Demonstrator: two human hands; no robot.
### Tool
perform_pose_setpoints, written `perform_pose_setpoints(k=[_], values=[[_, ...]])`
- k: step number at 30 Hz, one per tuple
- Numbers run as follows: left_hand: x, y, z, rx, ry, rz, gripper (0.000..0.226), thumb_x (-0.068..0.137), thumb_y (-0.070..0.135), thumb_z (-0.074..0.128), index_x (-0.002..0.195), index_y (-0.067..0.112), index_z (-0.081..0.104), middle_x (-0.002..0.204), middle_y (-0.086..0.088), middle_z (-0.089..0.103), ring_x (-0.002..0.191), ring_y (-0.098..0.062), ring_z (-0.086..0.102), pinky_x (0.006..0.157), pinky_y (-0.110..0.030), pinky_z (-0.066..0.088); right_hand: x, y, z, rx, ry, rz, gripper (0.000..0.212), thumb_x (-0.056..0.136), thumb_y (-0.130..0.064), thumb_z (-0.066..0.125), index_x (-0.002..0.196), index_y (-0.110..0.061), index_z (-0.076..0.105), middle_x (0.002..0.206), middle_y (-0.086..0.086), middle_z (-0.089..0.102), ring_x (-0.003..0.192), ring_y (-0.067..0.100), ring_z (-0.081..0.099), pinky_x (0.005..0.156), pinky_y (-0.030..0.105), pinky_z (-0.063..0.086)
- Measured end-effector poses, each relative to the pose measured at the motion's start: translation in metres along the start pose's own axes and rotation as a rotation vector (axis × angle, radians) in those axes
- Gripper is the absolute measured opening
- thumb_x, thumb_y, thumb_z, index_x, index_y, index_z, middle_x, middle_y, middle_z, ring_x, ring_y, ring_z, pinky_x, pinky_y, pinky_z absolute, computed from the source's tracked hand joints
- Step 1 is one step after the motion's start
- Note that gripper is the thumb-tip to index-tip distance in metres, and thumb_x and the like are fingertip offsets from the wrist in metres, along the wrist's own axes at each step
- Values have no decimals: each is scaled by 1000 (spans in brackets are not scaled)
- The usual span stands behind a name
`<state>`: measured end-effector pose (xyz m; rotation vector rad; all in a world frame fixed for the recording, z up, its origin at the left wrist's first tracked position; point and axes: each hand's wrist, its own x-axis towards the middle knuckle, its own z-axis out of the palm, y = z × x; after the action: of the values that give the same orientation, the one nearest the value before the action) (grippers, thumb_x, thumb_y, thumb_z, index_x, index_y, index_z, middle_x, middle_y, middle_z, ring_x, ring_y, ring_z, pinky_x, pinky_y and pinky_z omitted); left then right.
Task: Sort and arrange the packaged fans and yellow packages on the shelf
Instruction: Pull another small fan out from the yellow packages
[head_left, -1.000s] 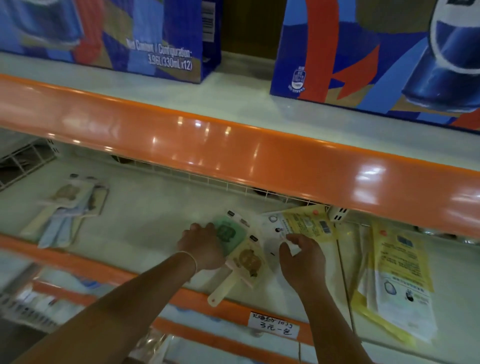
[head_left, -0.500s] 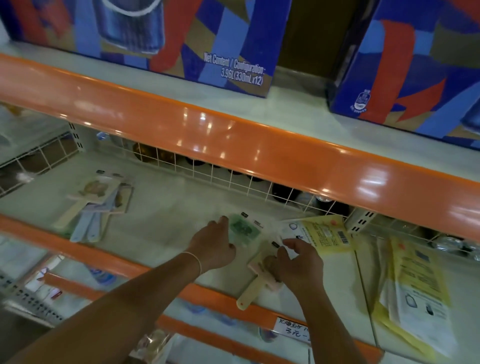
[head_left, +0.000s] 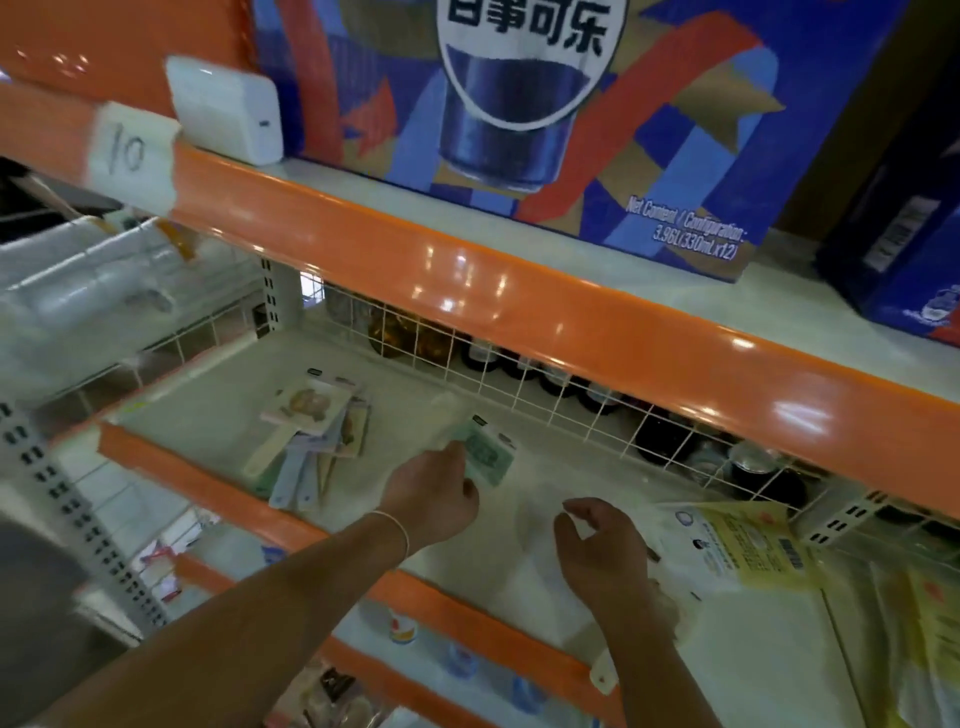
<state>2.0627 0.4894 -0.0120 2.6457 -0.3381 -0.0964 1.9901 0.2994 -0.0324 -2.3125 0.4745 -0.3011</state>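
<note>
My left hand (head_left: 434, 496) pinches a green packaged fan (head_left: 488, 457) at mid shelf, just above the shelf floor (head_left: 415, 415). A pile of packaged fans (head_left: 311, 421) with pale handles lies to the left. My right hand (head_left: 602, 545) hovers with loosely curled fingers and nothing plainly in them. A cream fan handle (head_left: 602, 675) pokes out from under my right forearm at the shelf's front. A yellow package (head_left: 748, 545) lies just right of that hand. More yellow packages (head_left: 930, 618) lie at the far right.
The orange lip of the upper shelf (head_left: 519, 296) overhangs the work area, with blue cola boxes (head_left: 519, 130) on top. A white wire grid (head_left: 519, 379) closes the back, jars behind it. An orange front lip (head_left: 208, 483) edges the shelf. A "10" tag (head_left: 130, 156) hangs at left.
The view swung left and closer. My left hand lifted the green fan towards the left pile. My right hand let go of the beige fan and now hovers over it.
</note>
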Motion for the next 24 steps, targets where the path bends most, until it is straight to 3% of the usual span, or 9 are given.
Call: perform_pose_setpoints(k=[7,11,16,24], values=[[-6,-70,-37,80,155,-72,13,91,29,41,93,16,39,64,1,46,51,-14,43,44,-25,27,-2,-53,59,-6,-54,-66,22,88,-23,63,109,-20,69,114,-3,66,101,10,58,83,15,34],[-7,-110,-57,136,198,-130,26,91,31,41,108,12,48,77,-4,59,66,-22,55,54,-28,37,-5,-81,87,19,-91,-101,20,87,-22,65,106,-19,70,112,-2,67,104,12,60,88,18,39],[-11,-151,-68,22,240,-191,14,90,30,44,87,17,38,66,1,49,66,-26,58,53,-30,37,-7,-102,112,-13,-132,-121,21,88,-25,64,107,-19,69,113,-3,66,110,14,59,97,25,43],[-4,-175,-73,16,217,-226,14,94,31,40,92,17,38,69,2,50,60,-18,52,54,-29,41,-2,-117,124,-60,-132,-140,21,88,-25,63,107,-20,69,111,-4,66,109,14,58,97,26,43]])
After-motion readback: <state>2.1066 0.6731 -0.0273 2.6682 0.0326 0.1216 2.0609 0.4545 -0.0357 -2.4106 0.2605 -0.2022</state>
